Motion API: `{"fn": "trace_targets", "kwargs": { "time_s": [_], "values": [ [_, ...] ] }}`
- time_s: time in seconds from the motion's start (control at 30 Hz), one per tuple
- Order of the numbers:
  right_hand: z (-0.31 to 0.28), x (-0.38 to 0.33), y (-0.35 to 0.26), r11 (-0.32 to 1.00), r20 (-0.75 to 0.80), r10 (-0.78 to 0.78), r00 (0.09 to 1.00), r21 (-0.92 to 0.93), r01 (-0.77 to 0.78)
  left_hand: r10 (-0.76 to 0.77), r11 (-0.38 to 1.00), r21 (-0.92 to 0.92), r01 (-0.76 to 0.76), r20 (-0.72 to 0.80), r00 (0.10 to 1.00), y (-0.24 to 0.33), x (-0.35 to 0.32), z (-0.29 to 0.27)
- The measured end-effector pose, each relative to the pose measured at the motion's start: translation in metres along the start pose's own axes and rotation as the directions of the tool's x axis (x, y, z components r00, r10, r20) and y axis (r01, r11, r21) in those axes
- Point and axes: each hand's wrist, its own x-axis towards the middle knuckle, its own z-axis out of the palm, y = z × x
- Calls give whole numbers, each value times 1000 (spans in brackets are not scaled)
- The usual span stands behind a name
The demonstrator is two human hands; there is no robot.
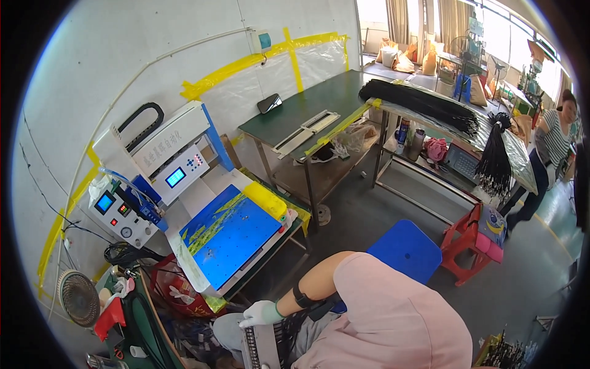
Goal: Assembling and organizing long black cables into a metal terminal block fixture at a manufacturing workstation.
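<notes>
My right hand [261, 313], in a white glove, reaches down across my lap from a pink sleeve, with a black band round the forearm. Its fingers are closed over the upper end of a flat, pale metal fixture [265, 345] with rows of dark teeth along its long sides. The fixture lies tilted on my lap, and its lower end runs out of the picture. Black cords [295, 329] hang beside it. Only a small white patch, perhaps a gloved fingertip of my left hand [265, 366], shows at the bottom edge; the rest is hidden.
A white machine [178, 169] with a blue bed [230, 224] stands ahead on the left. By it are a red bin [175, 286] and a fan [78, 298]. A blue stool [405, 249] and red stool [461, 246] stand right; black cord bundles [424, 107] lie on a table. Another person [550, 147] stands far right.
</notes>
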Motion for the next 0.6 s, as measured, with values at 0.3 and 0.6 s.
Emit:
{"fn": "trace_targets", "kwargs": {
  "time_s": [0.3,0.6],
  "values": [
    [-1,-1,-1,1000,-14,9,1000,0,-9,38,997,68,-39,14,999,2,6,8],
    [1,4,5,1000,-8,21,1000,-4,-21,96,987,130,-97,11,995,7,10,13]
  ]
}}
